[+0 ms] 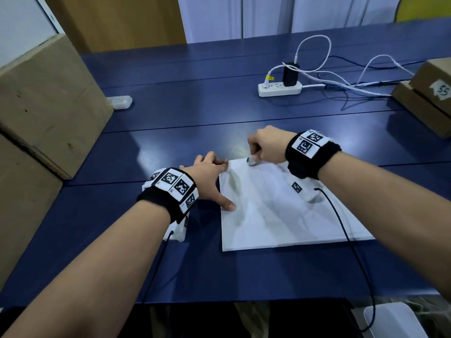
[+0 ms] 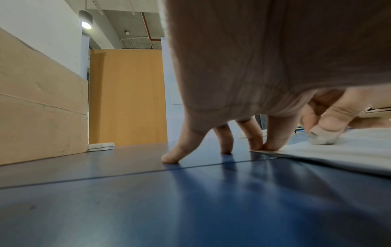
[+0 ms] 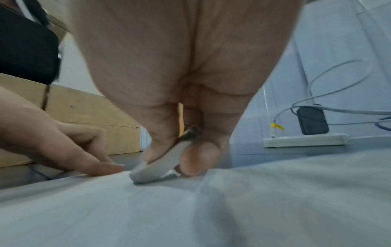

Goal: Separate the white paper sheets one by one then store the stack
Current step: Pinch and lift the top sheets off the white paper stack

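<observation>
A stack of white paper sheets (image 1: 280, 215) lies flat on the blue table (image 1: 170, 142), also seen low in the wrist views (image 2: 349, 150) (image 3: 211, 208). My left hand (image 1: 214, 181) is spread at the stack's far left corner. Its thumb lies on the left edge, and two fingertips (image 2: 264, 147) press the corner. My right hand (image 1: 258, 147) is curled over the far edge and pinches a small grey-white object (image 1: 251, 161) (image 3: 156, 168) between thumb and finger. The object touches the top sheet. What it is cannot be told.
Large cardboard boxes (image 1: 44, 106) stand along the left side. A white power strip (image 1: 279, 89) with a black adapter and loose white cables sits at the back. Two more boxes (image 1: 427, 98) are at the right. A small white strip (image 1: 120, 102) lies by the left boxes.
</observation>
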